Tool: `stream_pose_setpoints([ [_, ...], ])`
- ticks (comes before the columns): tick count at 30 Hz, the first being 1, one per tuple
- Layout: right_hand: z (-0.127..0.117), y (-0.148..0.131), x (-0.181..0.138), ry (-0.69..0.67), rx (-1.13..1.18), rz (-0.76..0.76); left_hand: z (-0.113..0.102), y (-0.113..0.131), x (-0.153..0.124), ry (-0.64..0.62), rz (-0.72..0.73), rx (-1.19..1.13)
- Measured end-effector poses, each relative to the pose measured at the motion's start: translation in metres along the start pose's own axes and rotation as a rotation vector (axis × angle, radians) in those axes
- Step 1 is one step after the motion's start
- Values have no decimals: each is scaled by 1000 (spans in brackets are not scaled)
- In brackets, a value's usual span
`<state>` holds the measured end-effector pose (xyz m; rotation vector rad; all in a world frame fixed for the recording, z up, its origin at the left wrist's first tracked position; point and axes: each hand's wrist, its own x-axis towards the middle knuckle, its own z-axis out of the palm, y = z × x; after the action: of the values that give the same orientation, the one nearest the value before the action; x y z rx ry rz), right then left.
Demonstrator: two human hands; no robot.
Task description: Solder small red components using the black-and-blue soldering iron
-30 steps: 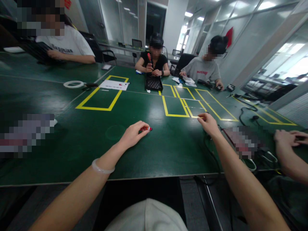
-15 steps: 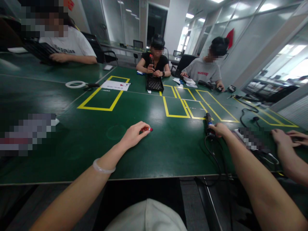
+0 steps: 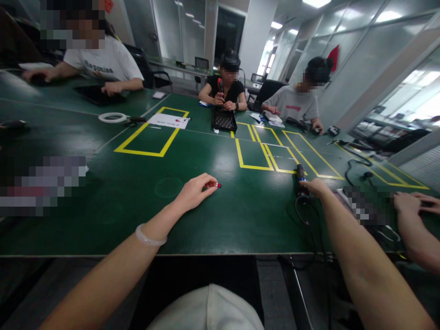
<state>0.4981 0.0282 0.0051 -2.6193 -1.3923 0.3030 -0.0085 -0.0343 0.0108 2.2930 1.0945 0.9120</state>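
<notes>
My left hand (image 3: 197,191) is over the middle of the green table (image 3: 237,220), with thumb and fingers pinched on a small red and silver piece (image 3: 217,185). The piece is too small for its kind to be told. To the right, my right hand (image 3: 312,186) is closed around a dark, cylindrical corded tool (image 3: 301,174) with a blue band. That tool lies on or close above the tabletop, its head pointing away from me. Its black cable (image 3: 298,213) loops down toward the near table edge. My right fingers are partly hidden behind the hand.
Yellow tape rectangles (image 3: 256,168) mark the table. A white paper (image 3: 168,121) and a white cable coil (image 3: 112,118) lie left. Across sits a person by a black tray (image 3: 224,121). At right, another person's hands (image 3: 409,201) are beside a blurred device (image 3: 366,204).
The view has shifted slightly; both my hands keep their grips. The person at far left has lowered a dark flat object onto the table and now has one hand further left.
</notes>
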Motion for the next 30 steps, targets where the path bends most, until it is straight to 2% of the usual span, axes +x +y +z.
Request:
stream_pose_setpoints([
  [4, 1, -4, -5, -240, 215, 138, -1, 2, -1, -7, -4, 8],
  [11, 23, -33, -21, -403, 386, 93, 0, 0, -2, -8, 6, 18],
  [17, 38, -83, -58, -451, 393, -95, 0, 0, -2, 0, 13, 15],
  [21, 50, -124, -99, -473, 435, -245, -1, 0, -1, 10, 23, 12],
  [26, 70, -173, -155, -599, 507, -407, -1, 0, -1, 30, 17, 11],
  [30, 83, -208, -195, -620, 492, -530, -2, 0, -1, 80, 24, -7],
])
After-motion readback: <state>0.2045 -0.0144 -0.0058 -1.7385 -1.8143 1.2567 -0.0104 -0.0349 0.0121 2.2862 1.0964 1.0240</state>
